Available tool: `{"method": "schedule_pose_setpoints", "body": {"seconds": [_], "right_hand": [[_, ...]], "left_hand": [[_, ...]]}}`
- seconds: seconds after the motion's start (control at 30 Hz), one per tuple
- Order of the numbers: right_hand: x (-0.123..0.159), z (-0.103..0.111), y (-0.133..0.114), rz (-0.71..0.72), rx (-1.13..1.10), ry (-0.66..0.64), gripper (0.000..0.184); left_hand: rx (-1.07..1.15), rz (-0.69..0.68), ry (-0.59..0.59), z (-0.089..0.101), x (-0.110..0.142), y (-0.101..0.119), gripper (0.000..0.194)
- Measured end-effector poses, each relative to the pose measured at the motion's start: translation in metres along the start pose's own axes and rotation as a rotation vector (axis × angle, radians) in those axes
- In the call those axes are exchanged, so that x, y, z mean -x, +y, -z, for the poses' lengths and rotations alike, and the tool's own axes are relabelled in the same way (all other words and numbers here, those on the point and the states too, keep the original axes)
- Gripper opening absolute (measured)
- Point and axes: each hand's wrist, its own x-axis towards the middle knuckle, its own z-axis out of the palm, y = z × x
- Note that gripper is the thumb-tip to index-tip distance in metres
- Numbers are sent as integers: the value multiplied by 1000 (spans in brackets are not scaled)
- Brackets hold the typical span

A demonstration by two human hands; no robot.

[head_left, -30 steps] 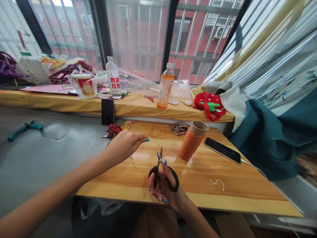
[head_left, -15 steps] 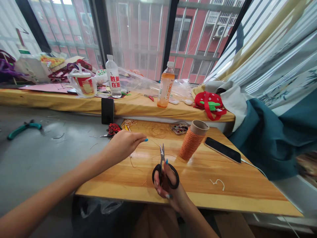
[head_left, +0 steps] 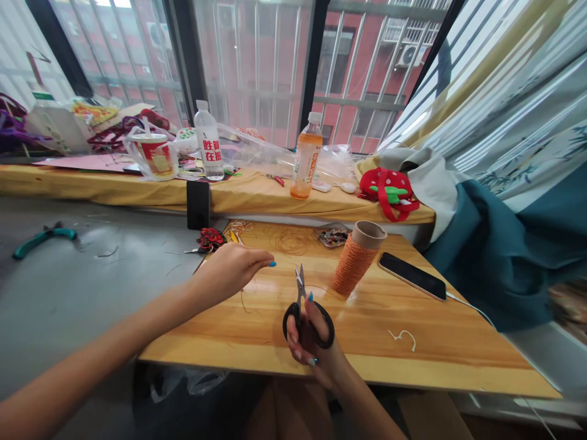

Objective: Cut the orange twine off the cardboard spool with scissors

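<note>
My right hand [head_left: 316, 333] is closed round a pair of black-handled scissors [head_left: 300, 290], fingers through the loops, blades slightly apart and pointing away from me. To its left, over the wooden table, my left hand [head_left: 241, 266] is pinched with thumb and fingertips together. A thin orange thread [head_left: 243, 300] hangs below that hand; its end between the fingertips is too fine to see clearly. A spool of orange thread [head_left: 355, 266] stands tilted on the table right of the scissors, and a strand [head_left: 316, 286] runs from it toward the blades.
A phone [head_left: 413, 276] with a cable and a white cord scrap [head_left: 402, 337] lie right. Behind are a bead box [head_left: 333, 236] and a loose thread coil [head_left: 288, 240]. Teal pliers [head_left: 46, 238] lie left. Bottles, a cup and a strawberry bag [head_left: 389, 188] occupy the sill.
My left hand has shifted very slightly down. The thread seen by its fingertips and the scissors earlier no longer shows there. My right hand and the scissors barely moved.
</note>
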Motion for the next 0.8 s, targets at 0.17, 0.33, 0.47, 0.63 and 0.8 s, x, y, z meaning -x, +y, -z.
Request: {"method": "schedule_pose_setpoints", "body": {"seconds": [0.17,0.33,0.47,0.63,0.8], "right_hand": [[-2,1,2,5,-39,31,55],[-3,4,6,2,-41,70,53],[-1,5,6,28,-27,84,53],[8,15,7,150,-10,149,55],[23,33,6,308,72,200,54]], "left_hand": [[0,-11,40,1,1,0,23],[19,-12,61,3,3,-4,24],[54,75,-20,5,0,-4,25],[282,231,-215,-8,-11,2,30],[365,265,-349,-63,-19,4,27]]}}
